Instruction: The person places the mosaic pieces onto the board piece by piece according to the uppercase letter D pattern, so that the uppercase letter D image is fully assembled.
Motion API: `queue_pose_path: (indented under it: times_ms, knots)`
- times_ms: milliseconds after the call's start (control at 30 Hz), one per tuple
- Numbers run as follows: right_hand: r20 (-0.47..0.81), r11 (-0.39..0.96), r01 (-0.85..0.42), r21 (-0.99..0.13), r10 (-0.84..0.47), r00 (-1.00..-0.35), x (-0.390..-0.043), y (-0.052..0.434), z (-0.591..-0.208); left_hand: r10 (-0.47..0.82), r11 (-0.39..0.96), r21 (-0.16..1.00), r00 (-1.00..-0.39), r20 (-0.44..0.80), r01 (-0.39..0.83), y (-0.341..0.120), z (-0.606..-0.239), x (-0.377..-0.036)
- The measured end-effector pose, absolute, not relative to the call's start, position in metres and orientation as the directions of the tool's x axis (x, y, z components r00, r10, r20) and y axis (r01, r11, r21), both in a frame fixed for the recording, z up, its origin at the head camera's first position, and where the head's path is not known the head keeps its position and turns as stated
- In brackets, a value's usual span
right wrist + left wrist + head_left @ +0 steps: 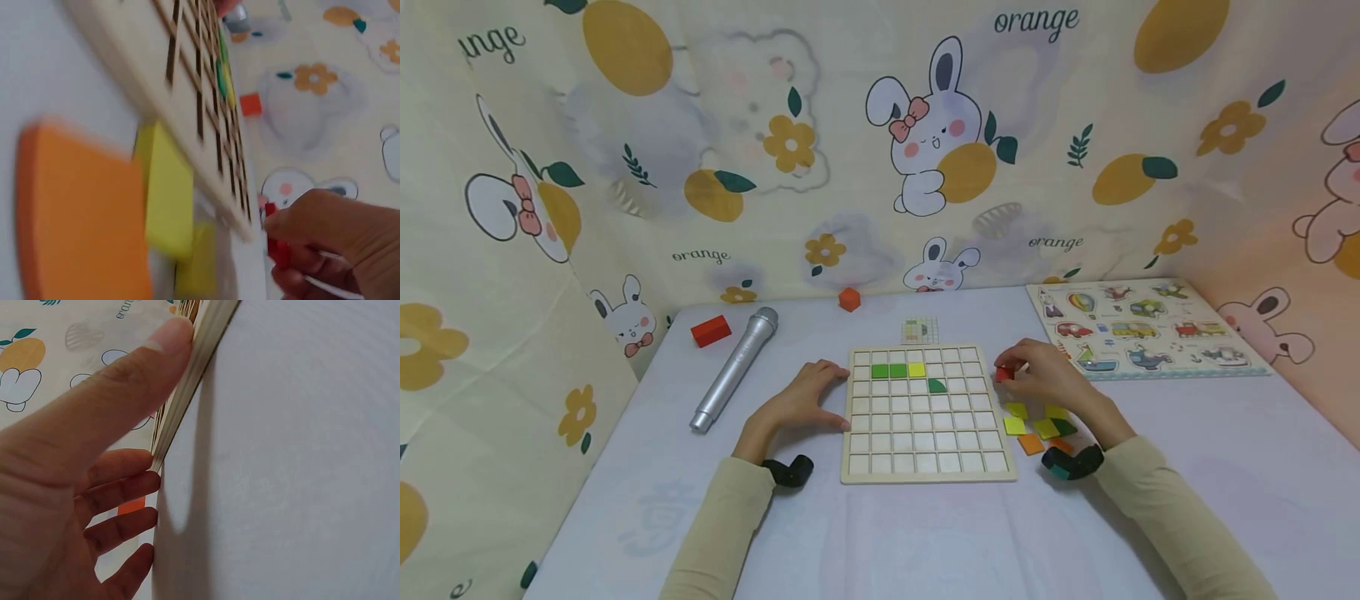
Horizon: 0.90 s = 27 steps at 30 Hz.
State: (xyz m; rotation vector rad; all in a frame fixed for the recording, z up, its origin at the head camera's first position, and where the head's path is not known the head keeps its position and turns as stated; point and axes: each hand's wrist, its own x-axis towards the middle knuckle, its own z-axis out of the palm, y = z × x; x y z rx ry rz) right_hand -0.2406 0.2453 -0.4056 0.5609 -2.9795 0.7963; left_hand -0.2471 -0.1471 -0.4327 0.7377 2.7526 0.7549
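Note:
A wooden grid board (928,480) lies on the table in the head view. Its cells hold two green square tiles (889,372), a yellow tile (917,370) and a dark green quarter-round tile (937,386). My left hand (801,396) touches the board's left edge, thumb and fingers spread along it. Just off the board's right edge, my right hand (1047,377) pinches a red tile (275,242) between thumb and fingers. Below that hand lie loose yellow tiles (1014,427), orange tiles (1031,444) and a dark green piece (1064,427).
A small pattern card (919,330) lies behind the board. To the left are a silver microphone (734,370) and a red block (711,332). An orange-red block (849,299) sits near the back cloth. A picture puzzle board (1150,329) lies at the back right.

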Motion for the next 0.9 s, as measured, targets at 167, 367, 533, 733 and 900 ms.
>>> queue_pose_path:
  times_ms: [167,367,533,733,900]
  knots:
    - [0.144,0.723,-0.428,-0.542,-0.422,-0.895,-0.239,0.223,-0.403,0.525,0.738,0.52,-0.85,-0.041,0.431,-0.148,-0.434,-0.248]
    - [0.143,0.66,-0.483,-0.576,-0.5,-0.854,-0.238,0.197,-0.409,0.522,0.741,0.519,-0.852,-0.045,0.426,-0.149,-0.434,-0.248]
    - [0.169,0.595,-0.543,-0.593,-0.567,-0.806,-0.236,0.184,-0.416,0.52,0.742,0.521,-0.853,-0.051,0.421,-0.148,-0.433,-0.247]
    - [0.192,0.563,-0.594,-0.574,-0.613,-0.766,-0.236,0.18,-0.424,0.524,0.741,0.517,-0.851,-0.043,0.43,-0.148,-0.432,-0.247]
    - [0.213,0.56,-0.617,-0.553,-0.621,-0.755,-0.236,0.18,-0.427,0.528,0.735,0.521,-0.849,-0.036,0.434,-0.148,-0.433,-0.247]
